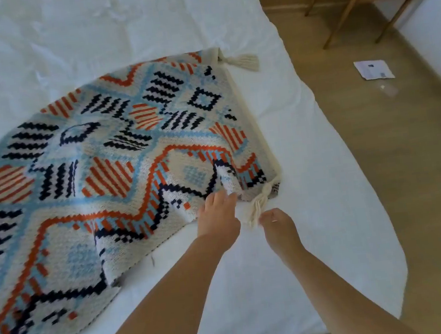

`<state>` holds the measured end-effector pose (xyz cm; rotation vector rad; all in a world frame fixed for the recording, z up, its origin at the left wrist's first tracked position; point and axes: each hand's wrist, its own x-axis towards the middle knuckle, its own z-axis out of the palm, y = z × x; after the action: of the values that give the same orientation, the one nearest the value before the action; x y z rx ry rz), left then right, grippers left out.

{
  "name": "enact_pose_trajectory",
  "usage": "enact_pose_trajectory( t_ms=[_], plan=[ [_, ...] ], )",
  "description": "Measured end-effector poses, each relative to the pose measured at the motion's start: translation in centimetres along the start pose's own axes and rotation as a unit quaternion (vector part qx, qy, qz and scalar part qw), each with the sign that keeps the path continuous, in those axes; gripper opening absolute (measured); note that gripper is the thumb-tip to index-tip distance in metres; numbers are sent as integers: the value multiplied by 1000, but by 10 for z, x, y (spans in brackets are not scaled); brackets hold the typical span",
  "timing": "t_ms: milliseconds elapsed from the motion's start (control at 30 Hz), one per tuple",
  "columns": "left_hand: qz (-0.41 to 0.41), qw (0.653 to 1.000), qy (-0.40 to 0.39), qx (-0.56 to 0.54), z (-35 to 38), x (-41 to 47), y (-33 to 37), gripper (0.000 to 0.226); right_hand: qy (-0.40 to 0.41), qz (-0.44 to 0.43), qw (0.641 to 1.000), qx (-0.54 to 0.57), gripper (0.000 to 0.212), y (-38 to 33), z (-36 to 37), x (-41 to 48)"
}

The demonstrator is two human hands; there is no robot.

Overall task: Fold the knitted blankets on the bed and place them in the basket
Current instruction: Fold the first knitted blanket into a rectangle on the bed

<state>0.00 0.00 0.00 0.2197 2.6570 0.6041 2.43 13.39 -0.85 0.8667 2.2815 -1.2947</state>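
Bare and reaching in from the bottom edge, my left forearm (169, 304) and right forearm (338, 290) stretch over the white bed (325, 182) toward the near right corner of the knitted blanket (108, 157). My left hand (216, 216) lies palm down with its fingers (224, 198) stretched fairly straight, the tips pressing on the blanket's near edge, right where the knit puckers up into a small ridge. My right hand (278, 226), just beside it, has its fingers curled, and the tips touch the loose strands of the near tassel (258, 206) that hangs off that corner; blur keeps me from telling whether I have it pinched. 1 ring (274, 220) shows on that hand.

The blanket is spread on the bed in 1 long strip running off the left edge of view, cream with orange, navy and pale blue geometric blocks, its near edge rippled in 2 or 3 folds. Its short right edge carries a cream border, with a far tassel (243, 61) lying flat on the sheet at the other corner.

Right of the bed is a wooden floor (376, 149). A sheet of paper (374, 69) lies on it, and the slanted legs of a wooden rack (354, 0) stand at the top right
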Motion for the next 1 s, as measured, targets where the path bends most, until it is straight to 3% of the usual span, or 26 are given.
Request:
enact_pose_trajectory(
  t_ms=[133,200,333,433,600,667,767,833,1000],
  plan=[
    [0,999,14,50,7,31,3,59,92,-22,995,12,33,-11,-7,44],
    [2,998,12,63,12,45,5,59,111,10,992,56,39,-16,-10,69],
    [1,991,7,135,20,70,0,61,68,136,974,169,63,-16,-14,108],
    [-24,991,23,128,20,81,1,58,56,115,985,119,67,-12,-8,135],
    [-70,997,24,19,16,88,13,42,32,97,994,43,41,-8,-12,167],
    [-96,993,18,-62,13,87,25,30,20,131,987,92,34,1,-25,172],
    [-102,991,17,-88,15,83,53,26,-12,200,946,255,10,22,-60,161],
    [-81,993,-4,-88,24,75,77,23,-22,198,928,314,14,39,-95,144],
    [58,987,-117,-93,61,28,144,30,4,140,932,333,18,101,-193,97]
  ],
)
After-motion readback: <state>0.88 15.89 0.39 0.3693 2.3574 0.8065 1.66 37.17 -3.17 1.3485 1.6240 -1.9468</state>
